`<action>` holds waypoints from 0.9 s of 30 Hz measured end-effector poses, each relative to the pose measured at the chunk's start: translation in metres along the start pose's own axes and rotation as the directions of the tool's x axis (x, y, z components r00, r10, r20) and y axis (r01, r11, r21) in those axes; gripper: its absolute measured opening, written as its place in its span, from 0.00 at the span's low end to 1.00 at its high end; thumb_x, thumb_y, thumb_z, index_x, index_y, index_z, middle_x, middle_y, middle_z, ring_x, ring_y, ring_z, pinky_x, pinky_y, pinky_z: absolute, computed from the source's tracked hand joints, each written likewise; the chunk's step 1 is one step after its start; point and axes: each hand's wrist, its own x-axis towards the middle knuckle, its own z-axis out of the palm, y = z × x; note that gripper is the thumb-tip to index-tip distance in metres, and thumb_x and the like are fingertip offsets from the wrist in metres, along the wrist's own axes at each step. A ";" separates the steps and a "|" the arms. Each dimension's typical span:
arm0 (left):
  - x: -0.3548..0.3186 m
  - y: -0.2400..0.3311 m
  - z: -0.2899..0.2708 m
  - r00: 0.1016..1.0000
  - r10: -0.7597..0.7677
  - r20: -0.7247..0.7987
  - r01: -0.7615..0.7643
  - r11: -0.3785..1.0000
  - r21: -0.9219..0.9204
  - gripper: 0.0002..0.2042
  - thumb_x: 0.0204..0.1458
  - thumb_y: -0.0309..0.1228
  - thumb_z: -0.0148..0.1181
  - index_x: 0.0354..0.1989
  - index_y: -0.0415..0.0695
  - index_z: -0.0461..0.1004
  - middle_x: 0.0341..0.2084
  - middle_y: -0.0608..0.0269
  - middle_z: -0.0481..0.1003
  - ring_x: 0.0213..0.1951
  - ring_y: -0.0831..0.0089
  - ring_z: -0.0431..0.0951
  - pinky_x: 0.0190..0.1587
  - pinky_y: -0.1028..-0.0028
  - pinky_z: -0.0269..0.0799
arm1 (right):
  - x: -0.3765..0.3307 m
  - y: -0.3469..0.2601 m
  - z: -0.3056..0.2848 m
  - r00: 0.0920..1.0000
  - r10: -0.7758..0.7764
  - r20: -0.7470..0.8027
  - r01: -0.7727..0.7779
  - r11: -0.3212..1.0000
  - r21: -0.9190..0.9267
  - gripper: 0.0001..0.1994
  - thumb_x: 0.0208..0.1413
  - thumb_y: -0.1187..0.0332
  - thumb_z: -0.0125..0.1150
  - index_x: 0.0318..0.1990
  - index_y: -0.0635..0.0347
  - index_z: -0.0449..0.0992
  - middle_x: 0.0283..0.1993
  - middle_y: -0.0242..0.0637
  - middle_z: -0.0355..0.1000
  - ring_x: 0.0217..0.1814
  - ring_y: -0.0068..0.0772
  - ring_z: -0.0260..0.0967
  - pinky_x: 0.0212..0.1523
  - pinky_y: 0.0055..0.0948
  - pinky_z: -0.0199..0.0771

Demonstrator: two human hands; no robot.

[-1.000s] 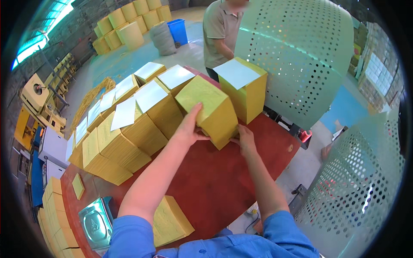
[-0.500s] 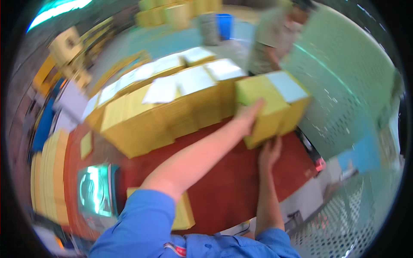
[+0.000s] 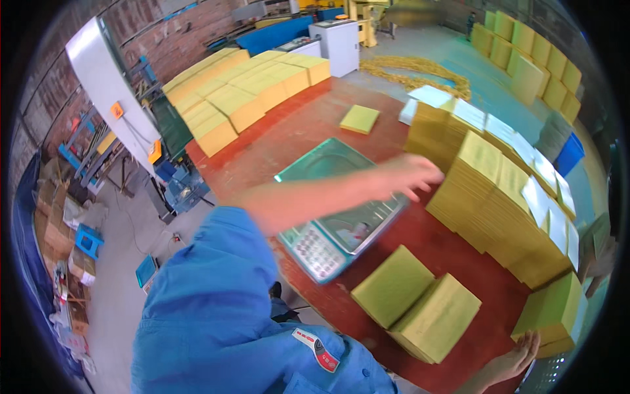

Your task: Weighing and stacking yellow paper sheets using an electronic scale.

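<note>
My left hand (image 3: 410, 176) reaches across above the tray of a digital scale (image 3: 321, 253), fingers apart and nothing in them. Its fingertips are near a long row of yellow paper stacks (image 3: 499, 197), several topped with white sheets. At the lower right, my right hand (image 3: 515, 360) has its fingers stretched against the near side of a separate yellow paper stack (image 3: 551, 312). Whether it presses on that stack, I cannot tell. Two smaller yellow stacks (image 3: 436, 318) lie side by side in front of the scale. Beyond it lies a small yellow pad (image 3: 359, 119).
Many yellow stacks (image 3: 252, 92) cover the far left end of the red table (image 3: 275, 144). A white machine column (image 3: 111, 85) rises at left. Yellow strips (image 3: 420, 72) lie heaped on the floor behind, and a blue bin (image 3: 569, 154) stands at right.
My view has swung left. Both hands were on the yellow stack at the right end; my left hand has let go and moved left over the scale, while my right stays beside that stack.
</note>
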 end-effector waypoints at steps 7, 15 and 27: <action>-0.186 -0.064 -0.338 0.706 0.148 -0.693 0.324 0.802 0.502 0.29 0.54 0.51 0.57 0.54 0.38 0.72 0.55 0.51 0.71 0.58 0.61 0.69 0.55 0.62 0.69 | -0.217 -0.138 0.196 0.707 -0.450 0.546 0.213 0.871 0.442 0.13 0.59 0.75 0.44 0.48 0.69 0.70 0.48 0.48 0.70 0.47 0.33 0.69 0.51 0.32 0.68; -0.326 -0.115 -0.584 0.604 0.285 -0.745 0.718 0.212 0.663 0.42 0.54 0.63 0.48 0.67 0.40 0.58 0.70 0.50 0.52 0.72 0.57 0.47 0.69 0.50 0.45 | -0.517 -0.181 0.376 0.252 0.276 0.928 -0.536 0.838 -0.104 0.09 0.55 0.83 0.47 0.37 0.69 0.76 0.36 0.39 0.75 0.37 0.27 0.72 0.41 0.25 0.72; -0.359 -0.154 -0.599 0.888 0.299 -0.350 0.334 0.104 0.937 0.45 0.51 0.59 0.55 0.68 0.35 0.53 0.69 0.46 0.52 0.70 0.53 0.50 0.70 0.53 0.45 | -0.708 -0.125 0.430 -0.532 0.311 0.788 -0.555 0.574 -0.601 0.15 0.61 0.72 0.51 0.53 0.67 0.71 0.48 0.42 0.73 0.48 0.32 0.73 0.49 0.31 0.73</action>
